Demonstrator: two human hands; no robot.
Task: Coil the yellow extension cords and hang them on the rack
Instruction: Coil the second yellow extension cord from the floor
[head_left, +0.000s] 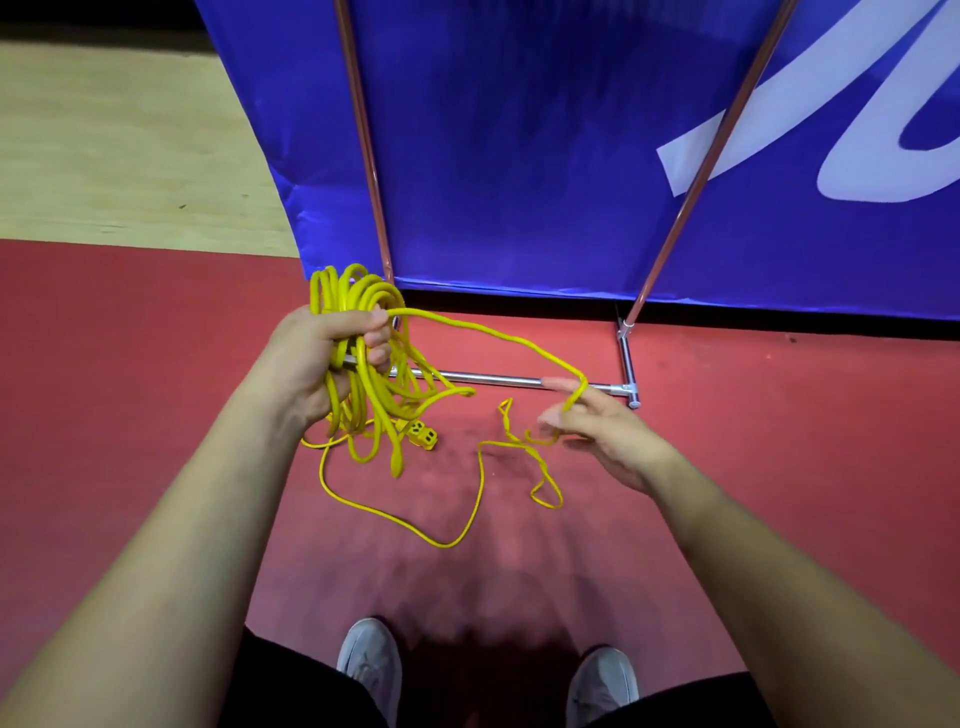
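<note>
My left hand (322, 358) is closed around a bundle of loops of the yellow extension cord (358, 296), held above the red floor. The loops hang down below the fist, and the cord's yellow socket end (422, 434) dangles near the floor. One strand runs from my left hand across to my right hand (602, 431), where it drapes over the spread fingers. The loose rest of the cord (467, 519) lies curled on the floor between my arms. The rack's chrome base bar (493, 378) and its two uprights (363, 135) stand just behind.
A blue banner (545, 156) with white lettering hangs behind the rack's uprights. The floor is red (130, 338) here and pale wood (104, 145) at the far left. My two grey shoes (371, 665) are at the bottom of the view.
</note>
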